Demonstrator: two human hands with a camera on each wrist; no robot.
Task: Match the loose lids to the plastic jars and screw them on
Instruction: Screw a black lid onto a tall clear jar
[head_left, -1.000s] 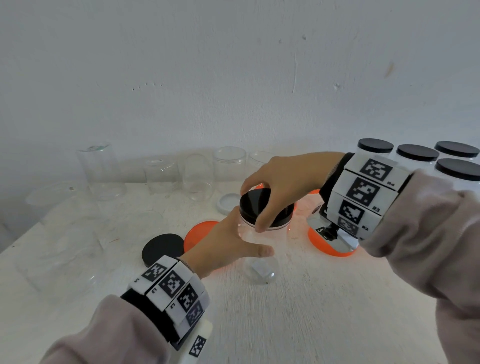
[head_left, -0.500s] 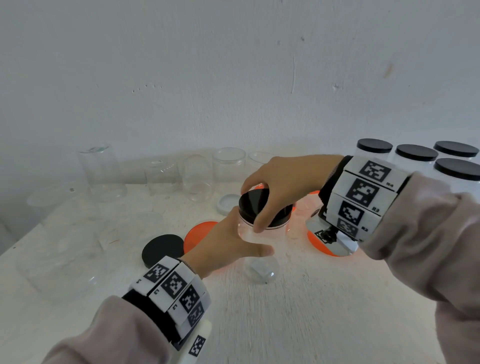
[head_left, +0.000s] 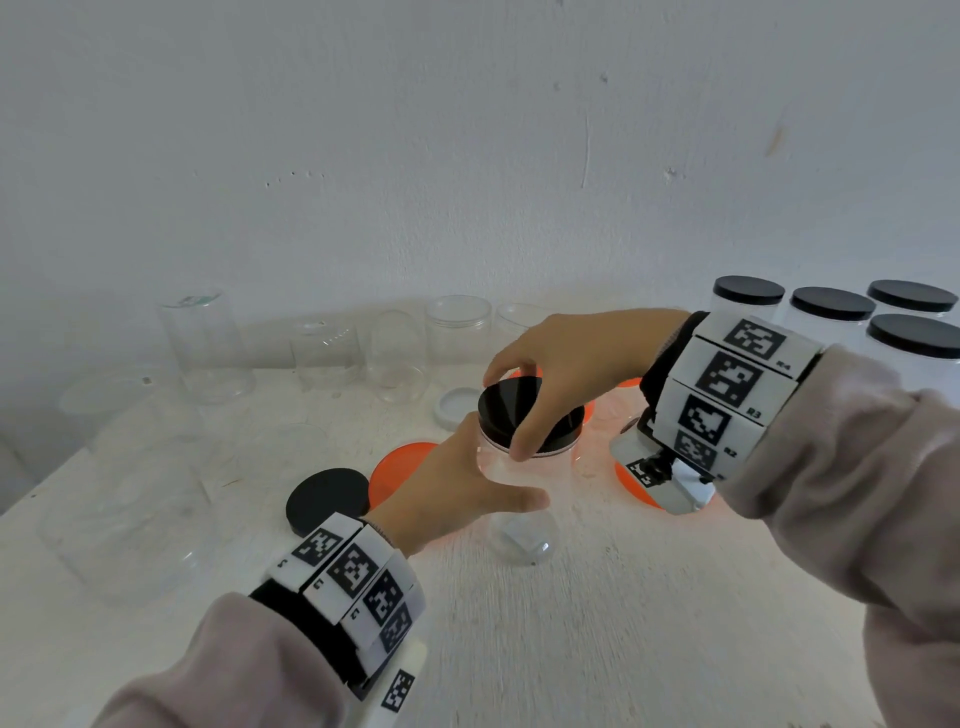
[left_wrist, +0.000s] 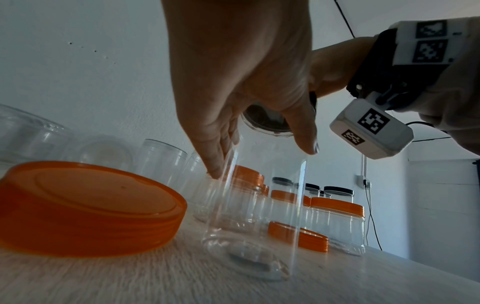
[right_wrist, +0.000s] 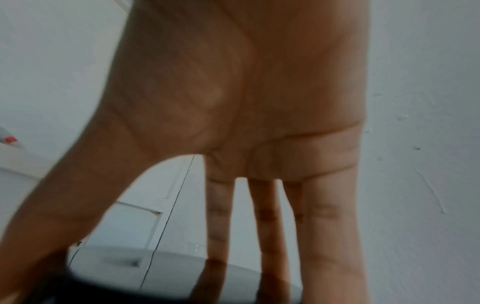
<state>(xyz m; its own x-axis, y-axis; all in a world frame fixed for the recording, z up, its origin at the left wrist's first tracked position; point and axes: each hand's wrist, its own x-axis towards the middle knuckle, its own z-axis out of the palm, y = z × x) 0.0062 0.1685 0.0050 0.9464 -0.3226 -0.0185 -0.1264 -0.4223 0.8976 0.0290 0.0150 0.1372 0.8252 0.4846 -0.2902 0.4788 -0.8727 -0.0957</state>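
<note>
A tall clear plastic jar (head_left: 524, 525) stands upright on the white table (head_left: 623, 623) in the middle. My left hand (head_left: 457, 493) wraps round its side, thumb across the front; the left wrist view shows the fingers (left_wrist: 215, 156) on the jar wall (left_wrist: 259, 205). A black lid (head_left: 511, 410) sits on the jar's mouth. My right hand (head_left: 566, 374) grips that lid from above, thumb at the front rim and fingers over the far rim. In the right wrist view the fingers (right_wrist: 218, 216) reach down to the dark lid (right_wrist: 103, 292).
A loose black lid (head_left: 324, 499) and an orange lid (head_left: 397, 467) lie left of the jar; another orange lid (head_left: 631, 480) sits under my right wrist. Open clear jars (head_left: 457, 330) line the back wall. Black-lidded jars (head_left: 831, 312) stand at back right.
My right hand has turned a little on the black lid, thumb sliding along the front rim. The left hand and the jar stay put.
</note>
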